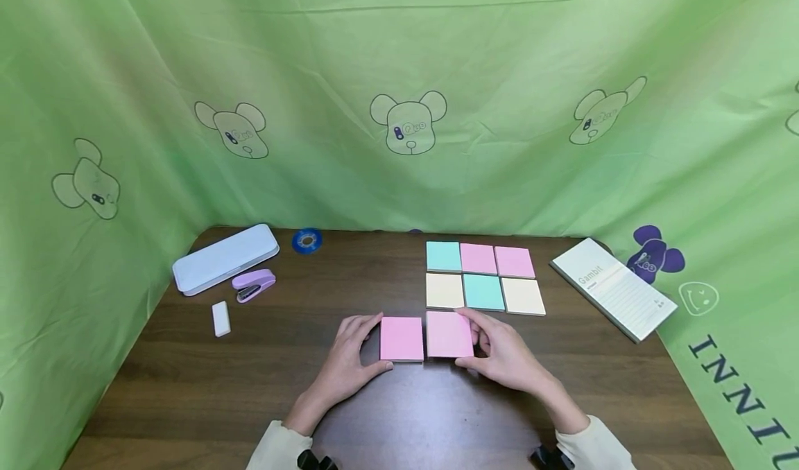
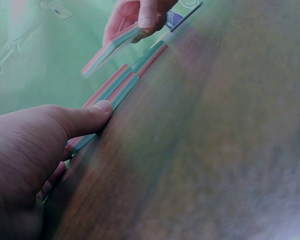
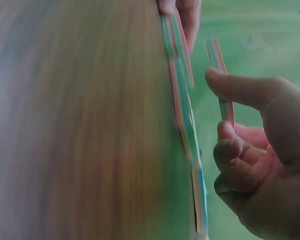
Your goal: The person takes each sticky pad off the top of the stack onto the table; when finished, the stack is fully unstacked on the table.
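Note:
My left hand (image 1: 346,359) grips a pink sticky note pad (image 1: 401,338) low on the table, thumb at its near edge and fingers at its far left corner. To its right, my right hand (image 1: 508,352) pinches another pink sticky note pad (image 1: 449,334) between thumb and fingers. In the left wrist view this second pad (image 2: 110,50) is tilted and held above the table. Layered pink and teal edges show on the held pad (image 3: 226,107) in the right wrist view. Just beyond the hands, teal, pink and cream pads (image 1: 483,292) lie in two rows.
At the left are a pale blue case (image 1: 226,258), a purple stapler (image 1: 254,284) and a white eraser (image 1: 221,318). A blue tape roll (image 1: 306,240) lies at the back edge. A notebook (image 1: 612,286) sits at the right. Green printed cloth (image 1: 499,179) hangs around the table.

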`<state>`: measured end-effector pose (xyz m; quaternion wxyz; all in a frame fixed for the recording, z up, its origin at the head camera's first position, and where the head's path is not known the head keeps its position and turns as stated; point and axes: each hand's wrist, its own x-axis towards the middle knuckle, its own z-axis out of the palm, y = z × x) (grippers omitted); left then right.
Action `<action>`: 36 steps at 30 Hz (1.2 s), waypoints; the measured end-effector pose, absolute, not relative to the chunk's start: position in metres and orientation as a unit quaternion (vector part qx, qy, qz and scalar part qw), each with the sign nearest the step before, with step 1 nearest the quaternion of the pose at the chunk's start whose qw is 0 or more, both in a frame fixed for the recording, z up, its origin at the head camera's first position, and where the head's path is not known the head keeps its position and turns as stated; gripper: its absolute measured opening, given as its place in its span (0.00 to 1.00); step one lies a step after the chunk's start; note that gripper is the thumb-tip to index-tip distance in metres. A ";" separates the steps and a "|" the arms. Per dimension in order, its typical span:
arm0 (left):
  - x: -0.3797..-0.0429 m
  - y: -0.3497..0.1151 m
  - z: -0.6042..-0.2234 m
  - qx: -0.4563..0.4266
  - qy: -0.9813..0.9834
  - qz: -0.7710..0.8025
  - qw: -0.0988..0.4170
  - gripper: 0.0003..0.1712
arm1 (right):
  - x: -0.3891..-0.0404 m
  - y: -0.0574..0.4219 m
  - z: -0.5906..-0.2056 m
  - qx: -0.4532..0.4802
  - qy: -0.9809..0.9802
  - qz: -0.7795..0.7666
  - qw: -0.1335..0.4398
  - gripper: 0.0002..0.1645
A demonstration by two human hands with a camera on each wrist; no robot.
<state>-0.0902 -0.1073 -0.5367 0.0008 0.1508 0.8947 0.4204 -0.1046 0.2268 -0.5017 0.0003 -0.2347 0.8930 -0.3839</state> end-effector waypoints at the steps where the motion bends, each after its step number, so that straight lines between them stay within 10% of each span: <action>1: -0.090 -0.107 -0.537 0.151 0.895 0.421 0.001 0.51 | -0.105 0.232 -0.502 -0.237 0.891 -0.387 0.000 0.49; 36: -0.088 -0.109 -0.538 0.160 0.892 0.424 -0.002 0.51 | -0.104 0.304 -0.508 -0.239 0.907 -0.348 0.000 0.50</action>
